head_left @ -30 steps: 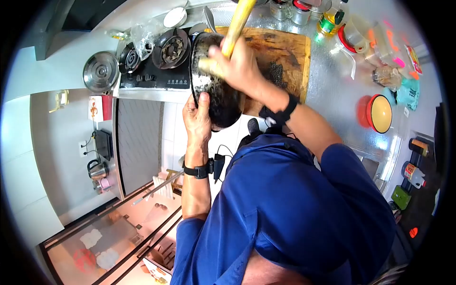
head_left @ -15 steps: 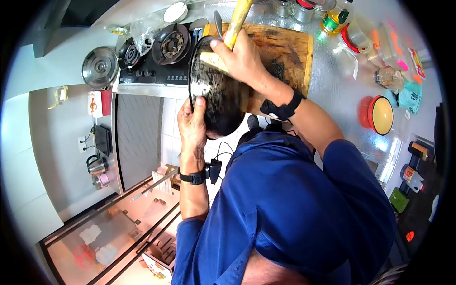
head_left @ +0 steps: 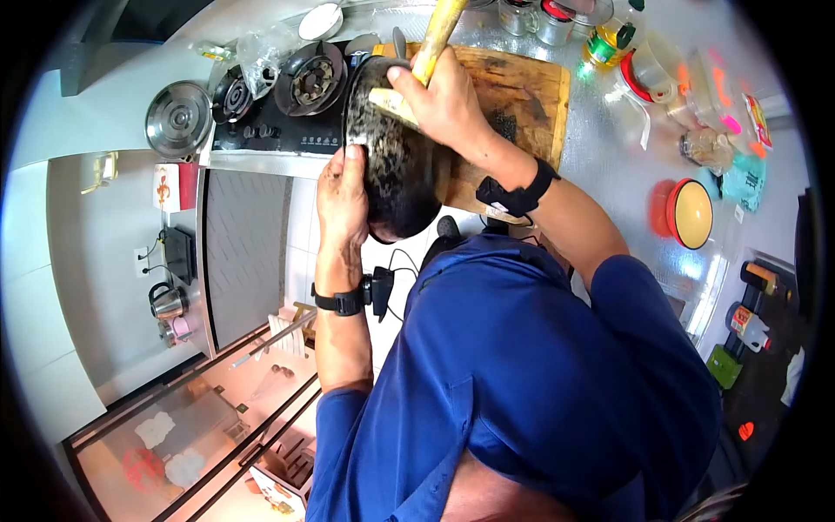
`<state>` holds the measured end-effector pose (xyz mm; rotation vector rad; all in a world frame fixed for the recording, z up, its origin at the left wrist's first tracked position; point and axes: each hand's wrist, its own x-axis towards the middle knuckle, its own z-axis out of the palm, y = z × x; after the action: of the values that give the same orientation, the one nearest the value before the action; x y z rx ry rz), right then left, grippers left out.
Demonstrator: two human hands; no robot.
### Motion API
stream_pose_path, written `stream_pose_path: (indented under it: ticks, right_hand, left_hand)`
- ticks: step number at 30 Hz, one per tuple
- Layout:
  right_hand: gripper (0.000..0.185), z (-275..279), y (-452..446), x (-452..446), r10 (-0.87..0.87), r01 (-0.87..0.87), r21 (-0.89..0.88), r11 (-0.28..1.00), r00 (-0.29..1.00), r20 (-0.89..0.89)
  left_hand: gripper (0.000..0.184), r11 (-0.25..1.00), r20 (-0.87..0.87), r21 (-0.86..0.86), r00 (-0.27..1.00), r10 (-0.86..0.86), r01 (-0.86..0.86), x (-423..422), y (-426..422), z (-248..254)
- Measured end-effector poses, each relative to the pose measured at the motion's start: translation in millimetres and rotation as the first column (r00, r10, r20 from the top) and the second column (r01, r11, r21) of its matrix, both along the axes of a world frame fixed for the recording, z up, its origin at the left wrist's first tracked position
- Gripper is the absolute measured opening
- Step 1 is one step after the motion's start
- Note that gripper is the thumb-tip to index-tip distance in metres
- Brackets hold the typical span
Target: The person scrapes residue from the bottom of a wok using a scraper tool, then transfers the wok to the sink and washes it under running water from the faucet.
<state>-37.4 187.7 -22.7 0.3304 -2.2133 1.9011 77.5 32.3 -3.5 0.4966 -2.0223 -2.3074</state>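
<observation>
The dark pan (head_left: 396, 174) stands tilted on its side, in front of the left part of the wooden board (head_left: 526, 74). Its lower part hangs past the near edge of the bench (head_left: 600, 130), above the floor. The surface which faces up is black with patchy pale marks; I cannot tell if it is the inside or the outside.

The left hand (head_left: 344, 200) is partly closed on the rim of the pan, at its left side: the thumb lies on the marked surface, and the fingers go mostly behind it. The right hand (head_left: 448, 104) is folded around a yellow stick (head_left: 439, 35), which comes out between the thumb and the first finger and rises toward the far edge of the bench. Below this thumb, a pale piece (head_left: 391, 103) lies over the pan; whether it is joined to the stick, I cannot tell.

Dark grains (head_left: 504, 123) are spread on the board, right of the pan. The black hob (head_left: 283, 130) is beside the board's left edge. Near its far right corner stands an oil bottle (head_left: 604, 43), and a yellow bowl (head_left: 693, 215) sits toward the bench's right end.
</observation>
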Motion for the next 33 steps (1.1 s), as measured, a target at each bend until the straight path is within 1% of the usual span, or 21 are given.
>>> stream_pose_path:
  ticks: [2,4,6,8,10,12,13,16,17,18,20,21,22,23,24,25,26,27,28,30,33]
  right_hand:
    - [0.041,6.3,-1.6,1.8,0.035,-0.035,-0.012,0.999,0.999,0.041]
    - [0.041,3.7,-15.7,11.0,-0.087,0.088,0.005,0.996,0.985,-0.151]
    - [0.042,7.5,-17.8,8.8,-0.12,0.122,0.009,0.992,0.982,-0.146]
    - [0.05,9.2,-21.0,-2.4,-0.094,0.094,0.041,0.995,0.996,0.007]
    - [0.05,8.1,-27.9,-8.3,-0.117,0.118,0.059,0.991,0.993,-0.02]
    - [0.05,9.3,-35.3,-14.2,-0.148,0.153,0.08,0.985,0.986,-0.074]
    - [0.049,9.7,-39.7,-10.8,-0.156,0.16,0.064,0.985,0.986,-0.059]
    - [0.047,14.1,-48.1,12.8,-0.16,0.164,0.06,0.985,0.985,-0.062]
    - [0.043,12.5,-50.9,20.5,-0.166,0.169,0.032,0.985,0.983,-0.079]
    - [0.043,11.1,-52.1,29.2,-0.161,0.166,0.058,0.984,0.983,-0.084]
    - [0.041,11.3,-53.2,43.4,-0.148,0.161,0.104,0.981,0.982,-0.119]
    - [0.04,13.2,-54.5,47.9,-0.112,0.132,0.097,0.987,0.976,-0.186]
    - [0.04,13.7,-56.9,44.2,-0.101,0.126,0.121,0.985,0.976,-0.194]
    - [0.037,13.5,-58.0,34.7,-0.158,0.185,0.119,0.975,0.966,-0.203]
    - [0.035,16.0,-59.3,25.9,-0.214,0.243,0.117,0.963,0.953,-0.214]
    - [0.034,20.5,-60.0,19.5,-0.251,0.269,0.105,0.957,0.954,-0.163]
    - [0.034,20.4,-61.5,21.3,-0.244,0.266,0.125,0.956,0.955,-0.168]
    - [0.034,18.1,-62.2,23.6,-0.261,0.292,0.116,0.949,0.938,-0.227]
    - [0.033,15.1,-62.6,26.3,-0.275,0.315,0.104,0.943,0.918,-0.286]
    - [0.031,12.9,-61.0,45.1,-0.209,0.257,0.126,0.958,0.93,-0.303]
    - [0.031,21.1,-61.1,30.4,-0.254,0.29,0.124,0.949,0.935,-0.247]
  left_hand:
    - [0.037,0.996,-0.051,0.065,0.997,-0.065,0.068,-10.4,-1.6,-1.3]
    - [0.035,0.988,-0.045,0.128,0.995,-0.085,0.09,-18.9,0.5,7.2]
    - [0.033,0.975,-0.042,0.192,0.993,-0.107,0.113,-23.9,-2.5,12.2]
    - [0.03,0.975,-0.05,0.054,0.975,-0.215,0.217,-21.1,-9.5,14.5]
    - [0.033,0.969,-0.065,-0.006,0.967,-0.246,0.246,-12.2,-23.6,-3.2]
    - [0.036,0.982,-0.13,0.038,0.976,-0.177,0.183,-4.5,-28.7,-17.3]
    - [0.039,0.981,-0.123,0.081,0.979,-0.164,0.175,-0.4,-32.3,-21.6]
    - [0.035,0.987,-0.123,0.089,0.985,-0.119,0.13,5.3,-42.4,-30.9]
    - [0.038,0.992,-0.115,0.054,0.987,-0.111,0.118,5.9,-44.9,-32.6]
    - [0.042,0.993,-0.122,-0.014,0.985,-0.121,0.121,3.3,-49.3,-35.0]
    - [0.046,0.99,-0.13,-0.052,0.982,-0.135,0.129,-3.5,-54.2,-37.8]
    - [0.045,0.99,-0.153,-0.025,0.978,-0.14,0.138,-10.9,-54.4,-41.1]
    - [0.045,0.988,-0.162,-0.043,0.975,-0.154,0.149,-16.6,-57.5,-51.0]
    - [0.038,0.988,-0.163,-0.02,0.974,-0.156,0.155,-21.0,-59.4,-59.4]
    - [0.033,0.987,-0.163,0.004,0.974,-0.158,0.161,-23.0,-57.1,-54.7]
    - [0.033,0.987,-0.168,0.027,0.974,-0.149,0.156,-21.1,-56.1,-49.9]
    - [0.029,0.977,-0.214,-0.039,0.954,-0.211,0.208,-17.9,-57.6,-43.2]
    - [0.027,0.961,-0.26,-0.11,0.926,-0.273,0.253,-16.4,-57.2,-35.6]
    - [0.03,0.96,-0.263,-0.002,0.926,-0.271,0.28,-16.9,-57.6,-35.7]
    - [0.031,0.942,-0.28,0.175,0.932,-0.232,0.287,-15.8,-57.4,-30.6]
    - [0.034,0.918,-0.271,0.239,0.929,-0.25,0.317,-19.0,-61.3,-31.1]
